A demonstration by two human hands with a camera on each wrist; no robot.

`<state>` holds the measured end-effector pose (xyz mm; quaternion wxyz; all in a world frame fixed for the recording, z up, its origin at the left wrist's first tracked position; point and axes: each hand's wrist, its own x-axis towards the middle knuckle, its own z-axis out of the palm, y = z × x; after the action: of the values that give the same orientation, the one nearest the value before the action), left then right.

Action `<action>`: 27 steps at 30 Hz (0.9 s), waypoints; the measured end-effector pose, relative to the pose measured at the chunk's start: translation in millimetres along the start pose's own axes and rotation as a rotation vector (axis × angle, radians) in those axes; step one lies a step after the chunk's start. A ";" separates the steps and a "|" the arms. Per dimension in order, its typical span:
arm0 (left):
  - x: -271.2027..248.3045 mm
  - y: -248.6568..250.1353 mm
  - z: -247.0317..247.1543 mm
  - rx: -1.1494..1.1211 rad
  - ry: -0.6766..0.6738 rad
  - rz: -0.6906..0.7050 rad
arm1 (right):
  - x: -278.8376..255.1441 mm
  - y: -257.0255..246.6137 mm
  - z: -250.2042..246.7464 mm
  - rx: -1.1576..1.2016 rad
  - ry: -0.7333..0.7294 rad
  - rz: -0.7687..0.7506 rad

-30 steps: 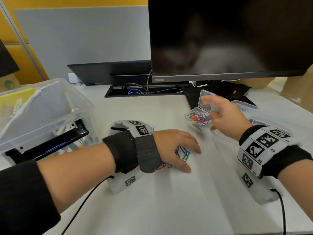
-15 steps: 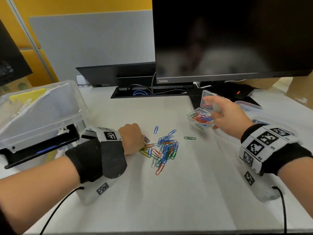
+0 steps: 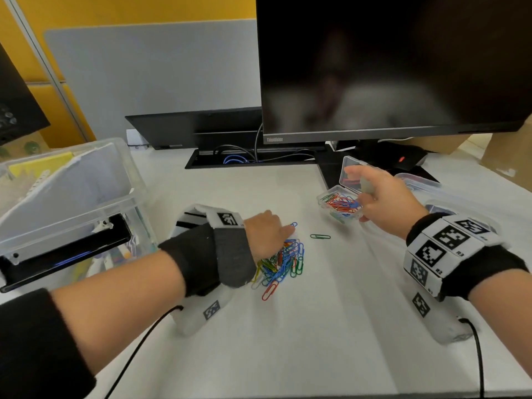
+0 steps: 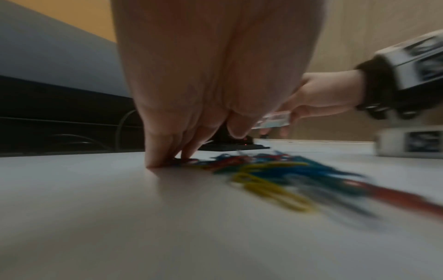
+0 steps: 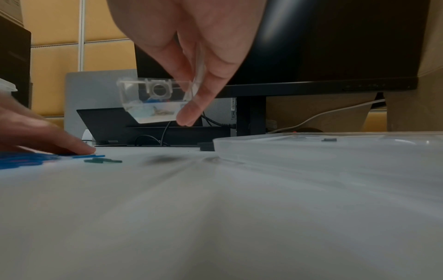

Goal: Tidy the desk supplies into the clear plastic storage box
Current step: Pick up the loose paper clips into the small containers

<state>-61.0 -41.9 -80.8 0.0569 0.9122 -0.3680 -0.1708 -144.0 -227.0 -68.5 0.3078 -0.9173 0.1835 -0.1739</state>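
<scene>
At frame centre, the left hand [image 3: 266, 231] pressed straightened fingertips [image 4: 155, 161] onto the paper-clip pile [image 3: 283, 259]; the right hand's [image 3: 383, 197] grip pinched the small clear clip case [image 3: 341, 204] above the surface [image 3: 316, 326].

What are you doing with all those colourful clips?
A person is tidying paper clips. Their left hand rests its fingertips on a pile of paper clips on the white desk. Their right hand holds a small clear case, open and partly filled with clips. One green clip lies alone between them. The big storage box waits at the left.
</scene>
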 end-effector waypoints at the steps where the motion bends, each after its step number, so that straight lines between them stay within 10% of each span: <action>1: -3.5 3.0 4.4 -0.033 -0.018 0.022 | 0.0 -0.5 -0.1 -0.008 0.000 0.001; 12: 13.9 15.3 1.1 -0.008 0.009 0.574 | -1.7 -2.7 -1.1 -0.006 0.016 0.017; 18: -1.0 -18.2 -10.7 -0.095 0.115 0.442 | -0.3 -1.7 0.6 -0.049 -0.029 0.023; 22: -7.7 -26.0 -12.5 -0.041 -0.098 0.230 | 1.6 0.8 1.2 -0.104 -0.063 0.012; 27: -9.8 -25.5 -5.7 0.047 -0.156 0.356 | 2.3 5.2 2.3 -0.095 -0.146 0.088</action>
<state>-49.0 -16.8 -78.7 0.0363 0.8177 -0.5307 -0.2199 -142.3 -230.8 -73.0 0.2839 -0.9321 0.2088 -0.0839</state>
